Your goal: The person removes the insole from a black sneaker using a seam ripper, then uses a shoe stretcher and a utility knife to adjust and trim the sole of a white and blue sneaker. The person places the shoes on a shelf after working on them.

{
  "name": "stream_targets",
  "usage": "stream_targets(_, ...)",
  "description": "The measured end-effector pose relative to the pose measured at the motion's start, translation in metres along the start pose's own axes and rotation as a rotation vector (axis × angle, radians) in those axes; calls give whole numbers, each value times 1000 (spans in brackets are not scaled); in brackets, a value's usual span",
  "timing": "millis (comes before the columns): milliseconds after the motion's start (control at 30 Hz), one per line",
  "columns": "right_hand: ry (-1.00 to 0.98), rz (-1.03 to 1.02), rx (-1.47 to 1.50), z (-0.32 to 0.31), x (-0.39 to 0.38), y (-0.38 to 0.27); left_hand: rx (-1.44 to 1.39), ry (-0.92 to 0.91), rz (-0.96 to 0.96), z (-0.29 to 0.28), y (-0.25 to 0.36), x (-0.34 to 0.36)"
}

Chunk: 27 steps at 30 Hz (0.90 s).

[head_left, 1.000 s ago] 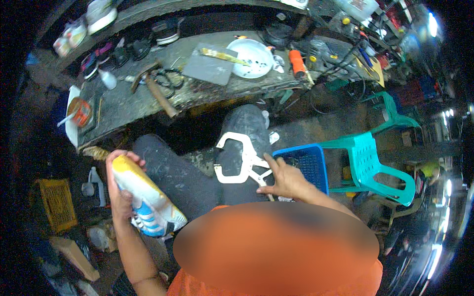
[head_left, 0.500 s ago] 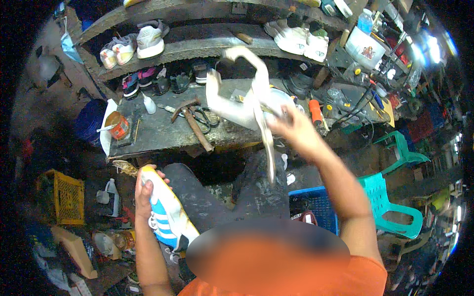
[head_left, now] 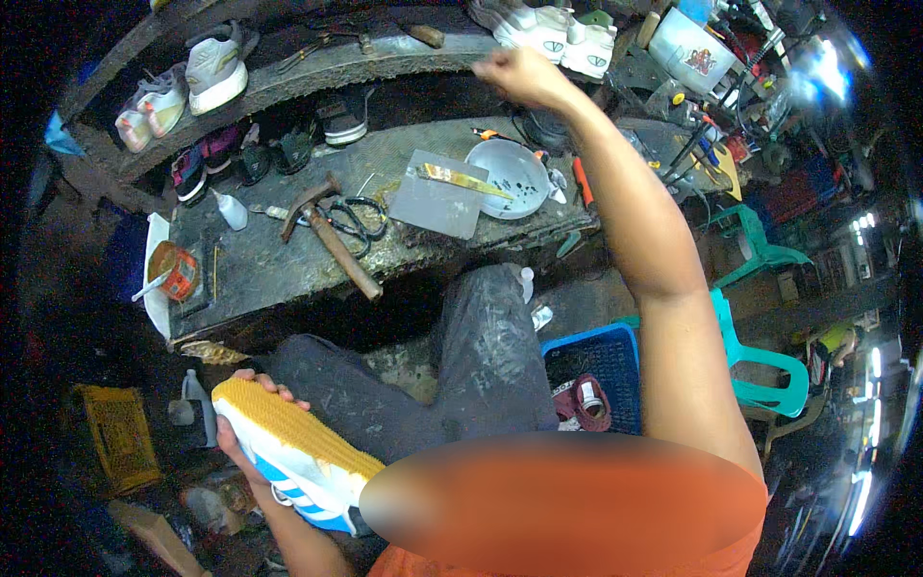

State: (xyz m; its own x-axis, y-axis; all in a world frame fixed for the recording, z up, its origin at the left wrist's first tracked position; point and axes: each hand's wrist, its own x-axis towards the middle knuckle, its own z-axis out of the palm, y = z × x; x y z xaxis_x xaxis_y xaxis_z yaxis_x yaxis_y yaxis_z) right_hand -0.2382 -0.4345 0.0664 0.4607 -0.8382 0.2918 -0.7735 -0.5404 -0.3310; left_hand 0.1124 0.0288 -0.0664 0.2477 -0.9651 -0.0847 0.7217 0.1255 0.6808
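Note:
My left hand [head_left: 252, 462] grips a blue and white sneaker [head_left: 303, 486], holding it by the toe end with its ribbed tan sole [head_left: 288, 423] facing up. The fingertips wrap over the sole's far edge, and the heel end is hidden by the blurred area. Stretched out high over the far side of the bench, my right hand [head_left: 519, 79] has its fingers curled closed, near a pair of white shoes [head_left: 538, 31] on the shelf. Whatever it may hold is hidden.
On the workbench [head_left: 288, 264] lie a hammer [head_left: 336, 252], scissors [head_left: 358, 226], a grey sheet [head_left: 433, 213] with a flat blade-like strip, a round pan [head_left: 514, 197], a white squeeze bottle [head_left: 230, 211] and an orange tub [head_left: 178, 274]. A blue basket [head_left: 630, 356] stands right of my legs.
My right hand has moved up and away toward the shelf. The long white strip that looped above the bench is out of view. The sneaker has turned so its sole faces up.

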Motion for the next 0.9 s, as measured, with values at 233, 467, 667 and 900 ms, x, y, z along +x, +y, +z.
stream_targets(233, -329, 191, -197, 58, -25, 102, 151, -90, 11, 43, -46, 44)
stream_targets(467, -689, 223, -240, 74, 15, 100, 235, -230, -171, 70, -90, 62)
stream_targets(667, -276, -236, -413, 38, -24, 66, 22, -400, -456, 38, -109, 103)
stream_targets(900, -378, -2, -257, 35, -35, 87, -113, -317, -116, 29, -91, 98)
